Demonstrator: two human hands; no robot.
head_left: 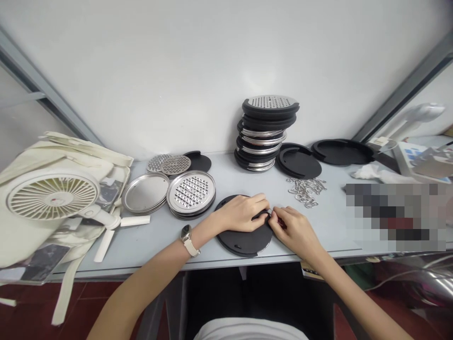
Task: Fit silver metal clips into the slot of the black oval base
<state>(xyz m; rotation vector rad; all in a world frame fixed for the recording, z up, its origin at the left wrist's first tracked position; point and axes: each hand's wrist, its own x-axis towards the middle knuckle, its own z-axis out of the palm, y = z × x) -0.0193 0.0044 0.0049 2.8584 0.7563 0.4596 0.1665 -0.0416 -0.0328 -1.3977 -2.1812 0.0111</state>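
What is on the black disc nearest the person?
The left hand lies across the black disc, with the right hand at its edge. Black surface shows nearer the person; anything beneath the left palm is covered.

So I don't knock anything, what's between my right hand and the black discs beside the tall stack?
Head view: a pile of metal rings lies between your right hand and those black discs.

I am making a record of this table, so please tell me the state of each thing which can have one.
Black disc: lying on the table, partly covered
Left hand: bent, on the disc
Right hand: curled at the disc's edge; grip unclear
Tall stack: standing, uneven
Small metal pieces: loose, heaped
White fan: running or not, unclear
Watch: fastened around left wrist
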